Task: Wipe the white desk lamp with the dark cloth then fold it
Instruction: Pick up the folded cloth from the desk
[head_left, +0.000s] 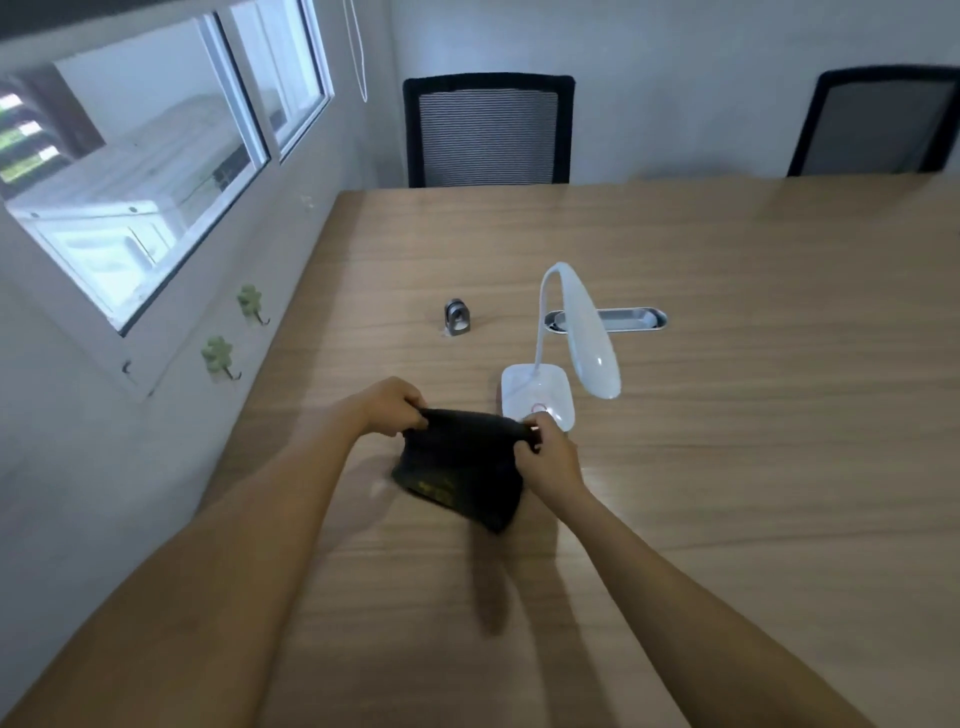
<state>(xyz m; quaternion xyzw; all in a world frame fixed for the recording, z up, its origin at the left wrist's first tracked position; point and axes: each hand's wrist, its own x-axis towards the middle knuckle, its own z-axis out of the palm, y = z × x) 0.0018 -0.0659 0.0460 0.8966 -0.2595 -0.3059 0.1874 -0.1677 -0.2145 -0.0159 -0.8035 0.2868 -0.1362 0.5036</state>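
Apparently at fold stage: left hand (390, 408) & right hand (545, 457) each pinch a top corner of dark cloth (460, 475), held just above bench (727, 467), beside white desk lamp (566, 358). Wiping judged done; fold incomplete.

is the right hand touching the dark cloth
Touching. The head view shows the right hand pinching the top corner of the dark cloth, with the fingers wrapped over its edge.
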